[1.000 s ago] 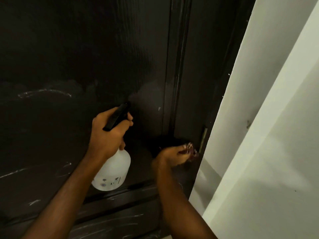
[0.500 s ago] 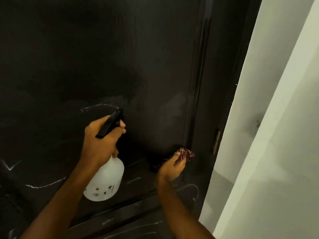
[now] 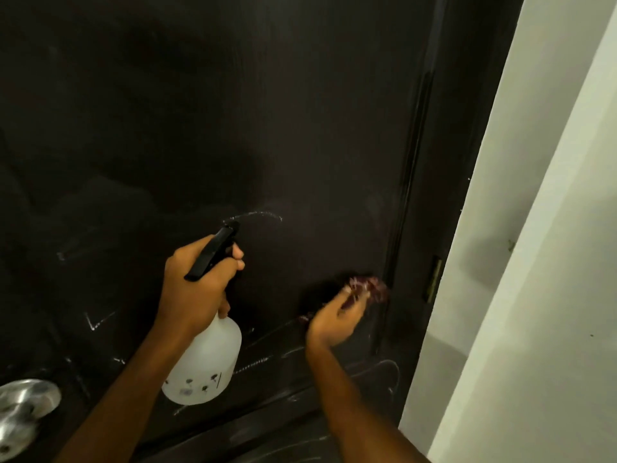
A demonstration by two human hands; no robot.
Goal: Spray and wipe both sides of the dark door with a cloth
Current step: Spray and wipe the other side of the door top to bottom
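Observation:
The dark door (image 3: pixel 267 111) fills most of the view and carries white chalk-like marks on its lower half. My left hand (image 3: pixel 197 282) grips the neck of a white spray bottle (image 3: pixel 203 365) with a black trigger head, nozzle pointing at the panel. My right hand (image 3: pixel 337 315) presses a dark reddish cloth (image 3: pixel 370 287) against the door near its right moulding, low down. Most of the cloth blends into the dark surface.
A silver round knob (image 3: pixel 23 409) shows at the bottom left. A brass hinge (image 3: pixel 434 279) sits on the door's right edge, beside the white wall (image 3: pixel 534 262). A raised rail runs across the door's lower part (image 3: pixel 267 432).
The view has shifted left, bringing the knob into sight. My right hand with the cloth stays low by the right moulding. The left hand keeps the bottle at much the same height.

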